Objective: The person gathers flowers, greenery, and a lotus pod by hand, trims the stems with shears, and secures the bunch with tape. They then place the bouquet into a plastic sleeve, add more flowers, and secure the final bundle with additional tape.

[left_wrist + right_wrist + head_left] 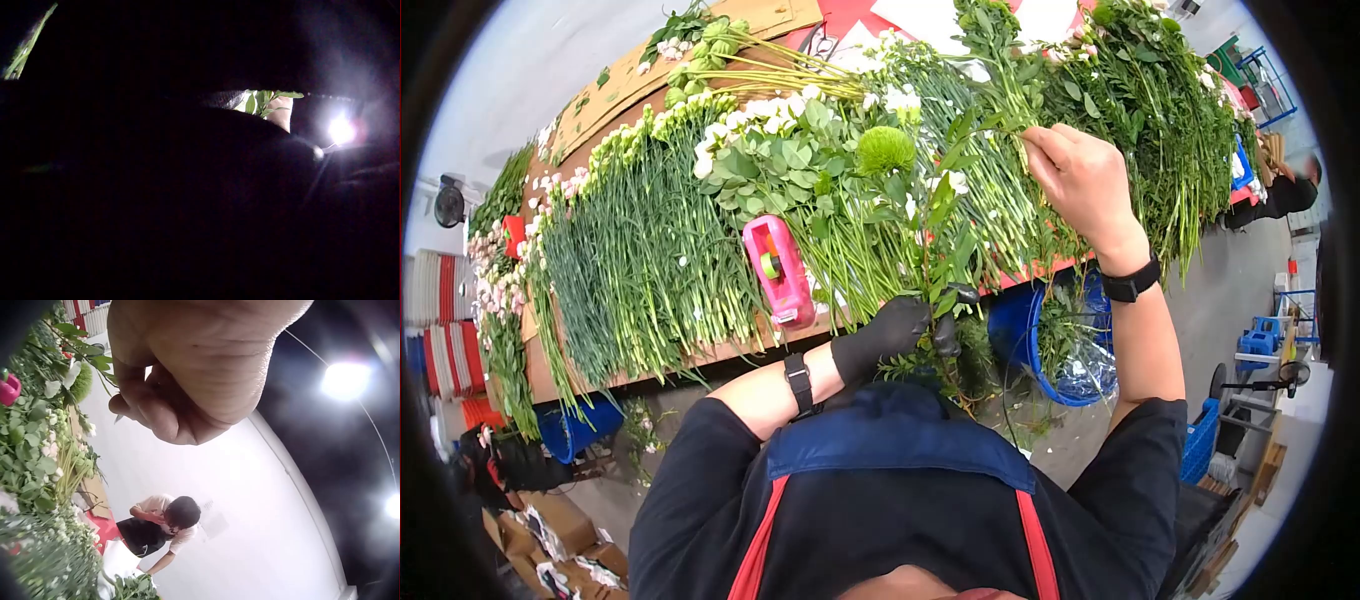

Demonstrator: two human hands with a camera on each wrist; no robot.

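In the head view my left hand (892,330), in a black glove, grips the stems of a small bouquet close in front of my chest. The bouquet carries a fluffy green ball flower (886,150), a few white blooms and leafy sprigs (945,205). My bare right hand (1085,180) is raised to the right, thumb and fingers pinching the end of a leafy sprig that leans out of the bouquet. The right wrist view shows this right hand (194,362) with fingers curled, the sprig (94,353) reaching them. The left wrist view is mostly dark, with a few leaves (265,103) showing.
Cut flowers and stems (650,240) cover the table in rows. A pink tape dispenser (780,285) lies on them left of the bouquet. Blue bins (1025,330) stand below the front edge. Beyond the table another person (165,525) bends over white paper.
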